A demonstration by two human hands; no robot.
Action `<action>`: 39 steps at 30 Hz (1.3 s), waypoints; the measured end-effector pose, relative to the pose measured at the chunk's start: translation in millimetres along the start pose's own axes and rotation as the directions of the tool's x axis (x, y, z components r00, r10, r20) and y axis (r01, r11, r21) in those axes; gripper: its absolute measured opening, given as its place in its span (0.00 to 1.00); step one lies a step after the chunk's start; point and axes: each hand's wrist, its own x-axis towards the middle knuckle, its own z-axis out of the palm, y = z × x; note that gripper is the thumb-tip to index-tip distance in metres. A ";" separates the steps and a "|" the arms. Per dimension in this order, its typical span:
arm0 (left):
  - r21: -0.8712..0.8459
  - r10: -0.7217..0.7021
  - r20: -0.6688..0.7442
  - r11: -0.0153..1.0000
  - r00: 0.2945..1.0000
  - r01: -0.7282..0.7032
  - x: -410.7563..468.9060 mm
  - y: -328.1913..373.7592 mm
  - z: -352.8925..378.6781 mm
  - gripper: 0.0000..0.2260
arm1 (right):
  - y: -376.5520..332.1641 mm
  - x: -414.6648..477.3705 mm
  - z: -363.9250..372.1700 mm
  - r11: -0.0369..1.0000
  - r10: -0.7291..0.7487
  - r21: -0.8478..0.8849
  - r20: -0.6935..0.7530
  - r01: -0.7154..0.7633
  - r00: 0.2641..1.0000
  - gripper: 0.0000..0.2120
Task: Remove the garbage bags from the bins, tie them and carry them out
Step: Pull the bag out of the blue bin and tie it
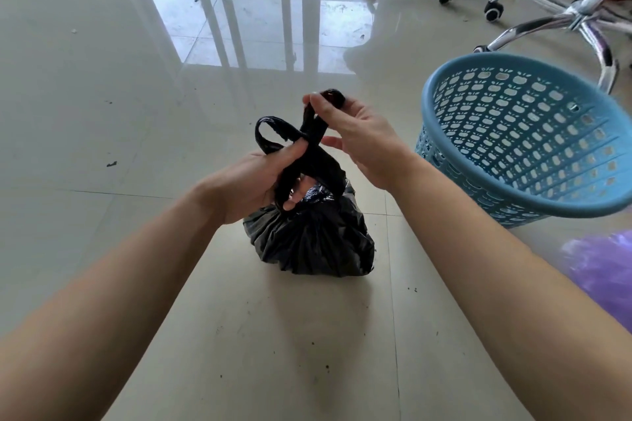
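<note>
Bag place: one black garbage bag [307,243] sits on the pale tiled floor [102,113] at the centre of the frame, outside the bin.
Bag direction: its gathered neck points up toward the hands, with the bulk below.
Handle strips: two handle strips [313,128] rise from the neck and cross in an X. One runs to the upper right; the other ends in a loop at the upper left.
Left hand: the left hand [249,181] has its fingers curled round the strips at the crossing, just above the neck.
Right hand: the right hand [359,143] pinches the top of the other strip between thumb and fingertips.
Bin: one blue lattice bin [506,147] stands at the right, with its mouth facing the camera.
Chairs: two chrome wheeled chair bases [578,15] are at the upper right, cut off by the frame.
Hard to tell: the left hand hides part of the neck, so it is unclear whether a knot exists. A blurred purple shape [605,270] is cut off at the lower right.
</note>
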 end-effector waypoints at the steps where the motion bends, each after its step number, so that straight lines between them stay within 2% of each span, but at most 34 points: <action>1: -0.013 -0.007 -0.001 1.000 1.000 0.007 1.0 -1.4 -1.4 0.25 | -2.1 0.8 0.8 0.999 0.002 0.048 -0.018 -0.001 1.000 0.08; 3: -0.114 -0.021 -0.020 0.993 1.000 0.019 2.8 -4.6 -7.4 0.30 | -2.1 0.5 0.7 0.988 0.042 0.149 -0.047 -0.034 0.998 0.08; 5: -0.234 -0.010 0.000 0.972 1.000 0.009 1.7 -7.2 -12.9 0.30 | 2.7 -2.0 -0.3 0.983 0.081 0.175 -0.094 -0.064 0.992 0.10; 8: -0.385 0.005 0.007 0.923 1.000 -0.002 0.6 -10.3 -17.9 0.33 | 13.9 -5.5 -4.7 0.991 0.127 0.068 -0.220 -0.115 0.967 0.12; 10: -0.435 -0.003 -0.024 0.900 1.000 -0.008 1.5 -11.0 -19.1 0.36 | 20.9 -8.0 -7.9 0.988 0.155 0.037 -0.240 -0.151 0.958 0.14; 13: -0.497 -0.032 -0.091 0.868 0.995 -0.018 4.1 -12.8 -20.2 0.33 | 31.5 -12.3 -15.7 0.974 0.227 0.005 -0.126 -0.228 0.966 0.21; 16: -0.537 -0.045 -0.099 0.843 0.994 -0.015 6.7 -19.3 -24.8 0.30 | 44.5 -18.3 -23.2 0.957 0.287 -0.048 0.034 -0.285 0.957 0.20; 18: -0.559 -0.034 -0.084 0.829 0.996 -0.019 5.3 -20.2 -27.5 0.25 | 52.4 -21.0 -19.6 0.961 0.256 -0.123 0.073 -0.246 0.964 0.17; 22: -0.482 0.028 -0.098 0.873 0.995 -0.072 1.1 -22.9 -30.2 0.07 | 67.1 -20.5 -4.2 0.972 0.158 -0.179 0.030 -0.151 0.987 0.12; 23: -0.470 0.029 -0.128 0.879 0.991 -0.086 1.0 -25.1 -30.9 0.06 | 69.5 -20.2 -2.8 0.973 0.136 -0.187 -0.004 -0.135 0.991 0.11; 27: -0.439 -0.005 -0.256 0.891 0.967 -0.111 3.4 -31.9 -34.3 0.11 | 74.3 -19.8 -3.5 0.984 0.079 -0.157 -0.049 -0.086 0.996 0.09; 29: -0.303 0.040 -0.236 0.946 0.971 -0.112 3.8 -31.7 -36.8 0.07 | 74.1 -20.0 -2.8 0.969 0.044 -0.242 -0.011 -0.046 0.999 0.06; 31: -0.095 0.106 -0.155 0.988 0.982 -0.121 2.0 -29.6 -36.8 0.05 | 71.8 -19.0 -1.6 0.931 0.026 -0.364 0.037 -0.011 0.999 0.05; 33: 0.004 0.071 -0.195 0.997 0.978 -0.072 3.0 -31.7 -35.6 0.12 | 70.2 -16.8 -1.5 0.907 0.058 -0.420 0.087 -0.016 0.994 0.05; 37: -0.018 0.030 -0.243 0.999 0.970 -0.036 7.8 -33.8 -31.0 0.13 | 58.5 -14.6 -7.0 0.899 0.210 -0.418 0.153 -0.129 0.966 0.06; 38: -0.054 0.039 -0.232 0.997 0.972 -0.053 8.0 -33.0 -30.5 0.14 | 55.3 -14.7 -9.2 0.904 0.240 -0.396 0.162 -0.159 0.957 0.10; 39: -0.098 0.049 -0.218 0.993 0.975 -0.071 7.3 -31.7 -31.0 0.15 | 51.7 -15.0 -12.0 0.906 0.266 -0.380 0.165 -0.188 0.950 0.18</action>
